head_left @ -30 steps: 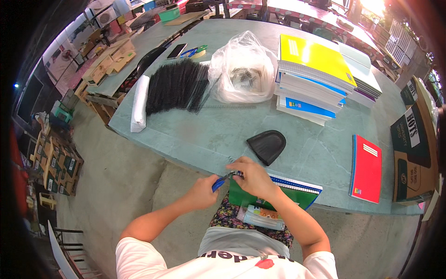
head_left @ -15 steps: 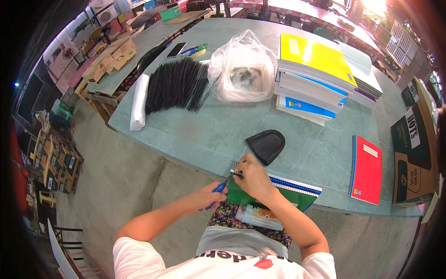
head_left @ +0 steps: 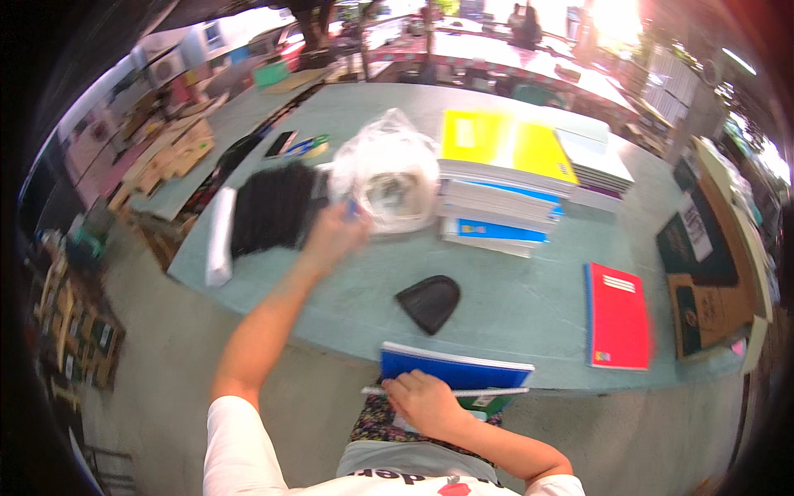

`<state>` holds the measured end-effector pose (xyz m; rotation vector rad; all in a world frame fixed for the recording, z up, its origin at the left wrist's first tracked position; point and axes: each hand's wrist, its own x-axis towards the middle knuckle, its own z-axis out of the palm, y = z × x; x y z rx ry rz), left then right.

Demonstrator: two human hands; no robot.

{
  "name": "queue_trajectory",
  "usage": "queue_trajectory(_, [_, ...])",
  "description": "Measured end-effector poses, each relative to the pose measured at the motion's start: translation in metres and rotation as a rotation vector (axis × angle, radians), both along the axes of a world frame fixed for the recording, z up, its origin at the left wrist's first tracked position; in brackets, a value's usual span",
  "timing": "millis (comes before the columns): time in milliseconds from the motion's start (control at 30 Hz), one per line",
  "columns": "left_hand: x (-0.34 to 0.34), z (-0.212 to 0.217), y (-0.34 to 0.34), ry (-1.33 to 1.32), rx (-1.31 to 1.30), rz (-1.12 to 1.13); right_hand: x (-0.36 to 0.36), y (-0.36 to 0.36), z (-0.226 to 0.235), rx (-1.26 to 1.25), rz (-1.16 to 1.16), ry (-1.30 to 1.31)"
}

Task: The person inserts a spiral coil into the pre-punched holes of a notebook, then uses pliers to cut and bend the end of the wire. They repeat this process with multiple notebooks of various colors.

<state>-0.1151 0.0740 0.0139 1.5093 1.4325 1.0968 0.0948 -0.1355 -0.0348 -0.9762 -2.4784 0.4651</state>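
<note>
Item: blue pen, in your left hand point(head_left: 335, 236), beside the clear plastic bag point(head_left: 389, 178).
Fingers closed on the pen point(head_left: 353, 208), long axis unclear through blur; right hand point(head_left: 426, 401) lay flat on the blue notebook point(head_left: 455, 369), fingers together, well apart.

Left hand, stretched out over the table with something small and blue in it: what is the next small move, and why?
Probably carry the left hand a little further and lower it to the clear plastic bag. It is blurred in mid-reach at the bag's near edge, with the small blue item at its fingertips. The right hand rests on the blue notebook at the table's near edge, so it seems best left there.
</note>
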Motion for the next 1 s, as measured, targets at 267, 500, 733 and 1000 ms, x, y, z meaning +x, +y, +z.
queue_trajectory(267, [-0.019,-0.091,-0.025,0.577,0.331,0.047,0.155,0.002,0.053,-0.456,-0.523,0.242])
queue_trajectory(500, [0.000,-0.110,-0.047,0.826,0.361,-0.046,0.268,-0.015,0.168,0.546,-1.230,0.039])
queue_trajectory(733, [-0.078,-0.133,0.032,1.049,0.349,0.090,0.338,0.100,-0.010,0.288,-1.218,-0.264])
queue_trajectory(1000, [-0.088,-0.110,0.035,1.221,0.334,0.237,0.305,0.090,-0.027,0.039,-1.265,0.011])
